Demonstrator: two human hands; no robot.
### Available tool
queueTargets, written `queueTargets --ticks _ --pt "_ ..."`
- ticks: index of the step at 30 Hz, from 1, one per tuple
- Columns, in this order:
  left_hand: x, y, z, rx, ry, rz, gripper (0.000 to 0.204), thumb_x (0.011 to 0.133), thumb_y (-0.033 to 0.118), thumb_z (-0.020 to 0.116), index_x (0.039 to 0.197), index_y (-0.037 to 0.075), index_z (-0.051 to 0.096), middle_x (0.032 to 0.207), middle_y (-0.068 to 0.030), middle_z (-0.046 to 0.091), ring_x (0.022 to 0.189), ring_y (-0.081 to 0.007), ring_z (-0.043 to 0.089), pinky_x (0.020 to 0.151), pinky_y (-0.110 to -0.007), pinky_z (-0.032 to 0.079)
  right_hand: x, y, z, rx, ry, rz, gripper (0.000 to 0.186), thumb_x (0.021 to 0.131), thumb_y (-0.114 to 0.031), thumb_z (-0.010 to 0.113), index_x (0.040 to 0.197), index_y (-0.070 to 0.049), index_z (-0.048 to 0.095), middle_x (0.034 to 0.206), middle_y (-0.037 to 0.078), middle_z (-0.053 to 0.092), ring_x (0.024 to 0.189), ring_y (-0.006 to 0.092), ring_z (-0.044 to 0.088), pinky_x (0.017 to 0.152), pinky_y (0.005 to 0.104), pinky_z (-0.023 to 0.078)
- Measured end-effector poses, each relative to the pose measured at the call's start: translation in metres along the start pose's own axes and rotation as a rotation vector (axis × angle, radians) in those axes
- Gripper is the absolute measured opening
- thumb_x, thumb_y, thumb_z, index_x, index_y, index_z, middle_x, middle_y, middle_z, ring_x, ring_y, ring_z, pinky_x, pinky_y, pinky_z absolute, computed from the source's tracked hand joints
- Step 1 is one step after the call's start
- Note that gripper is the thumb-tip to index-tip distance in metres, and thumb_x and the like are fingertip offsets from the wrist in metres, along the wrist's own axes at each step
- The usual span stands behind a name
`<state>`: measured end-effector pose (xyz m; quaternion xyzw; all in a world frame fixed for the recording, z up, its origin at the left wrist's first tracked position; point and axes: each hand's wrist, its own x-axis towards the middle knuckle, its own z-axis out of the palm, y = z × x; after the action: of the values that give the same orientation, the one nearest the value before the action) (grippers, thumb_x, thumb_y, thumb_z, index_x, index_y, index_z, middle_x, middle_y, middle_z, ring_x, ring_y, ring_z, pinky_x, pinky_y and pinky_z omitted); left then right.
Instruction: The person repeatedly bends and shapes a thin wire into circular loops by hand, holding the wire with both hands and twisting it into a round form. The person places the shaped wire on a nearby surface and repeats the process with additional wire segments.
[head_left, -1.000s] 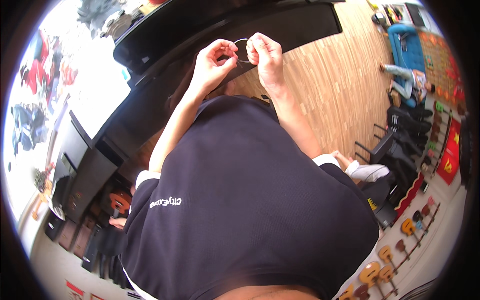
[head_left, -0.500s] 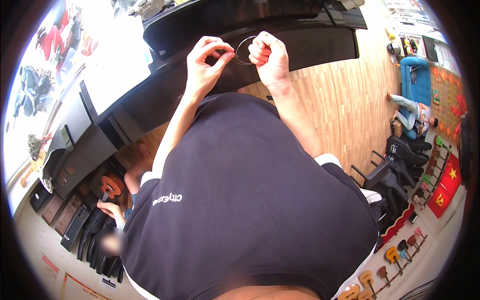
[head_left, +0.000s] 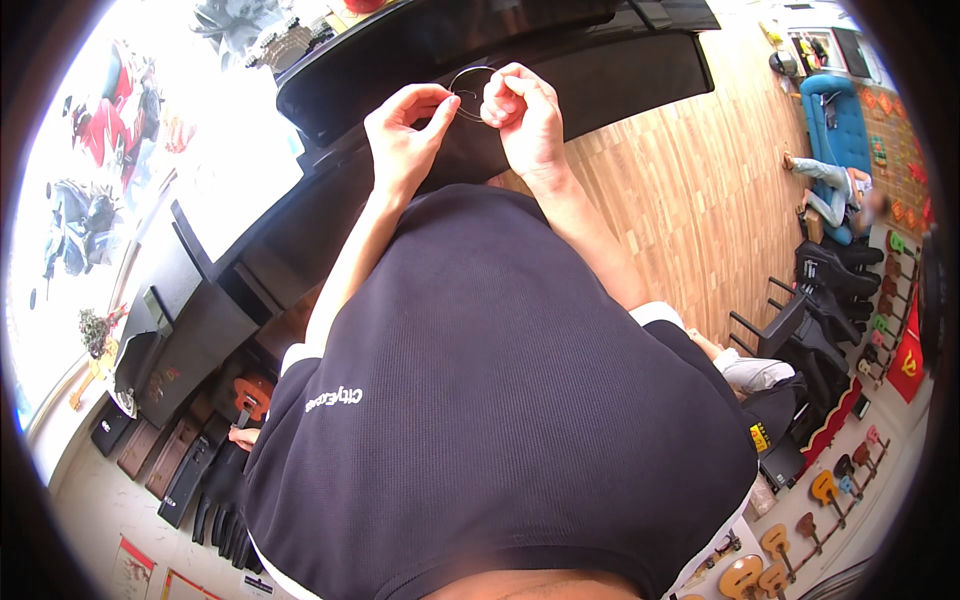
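Note:
A thin metal string (head_left: 472,68), coiled into a loop, hangs in the air between my two hands. My left hand (head_left: 405,140) pinches the loop's left side between thumb and forefinger. On the opposite side, my right hand (head_left: 528,125) is closed with curled fingers around the coil's edge. A short loose end seems to curve inside the loop near the left fingertips, though it is too fine to follow fully. Both forearms reach forward past my dark shirt (head_left: 490,350).
Glossy black furniture (head_left: 610,90) stands beyond my hands over a wooden floor (head_left: 650,190). To the right, a person (head_left: 835,190) sits on a blue sofa (head_left: 830,100), and guitars (head_left: 825,488) hang on the wall. At left, another person's hand (head_left: 243,437) touches a brown guitar (head_left: 252,397).
Both hands have shifted slightly left with the coil, and the view has turned a little. The coil's loop now shows more openly between the hands. Another person's arm has come into view at right.

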<state>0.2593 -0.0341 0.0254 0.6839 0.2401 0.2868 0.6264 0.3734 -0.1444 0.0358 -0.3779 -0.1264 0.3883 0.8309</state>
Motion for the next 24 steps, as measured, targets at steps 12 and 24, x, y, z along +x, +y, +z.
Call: queueTargets --ticks 12,24 --pt "0.0 -0.017 0.007 -0.344 0.014 -0.02 0.015 0.084 -0.004 0.066 0.084 0.003 0.053 0.083 -0.0054 0.065 0.077 -0.0107 0.064 0.074 -0.024 0.052 -0.008 0.005 -0.013 -0.15 0.029 0.021 0.02 0.093 -0.01 0.049 0.08 -0.001 0.061 0.066 0.001 0.051 0.059 0.0089 0.049 0.062 0.0259 0.046" --pt "0.01 -0.02 0.011 -0.798 -0.253 -0.276 0.024 0.084 0.0 0.066 0.08 0.011 0.045 0.087 -0.0084 0.062 0.086 -0.0169 0.058 0.084 -0.03 0.044 0.0 -0.005 -0.026 -0.04 0.07 0.024 0.02 0.093 -0.011 0.049 0.079 0.0 0.057 0.061 -0.003 0.04 0.054 0.0066 0.037 0.052 0.0229 0.034"
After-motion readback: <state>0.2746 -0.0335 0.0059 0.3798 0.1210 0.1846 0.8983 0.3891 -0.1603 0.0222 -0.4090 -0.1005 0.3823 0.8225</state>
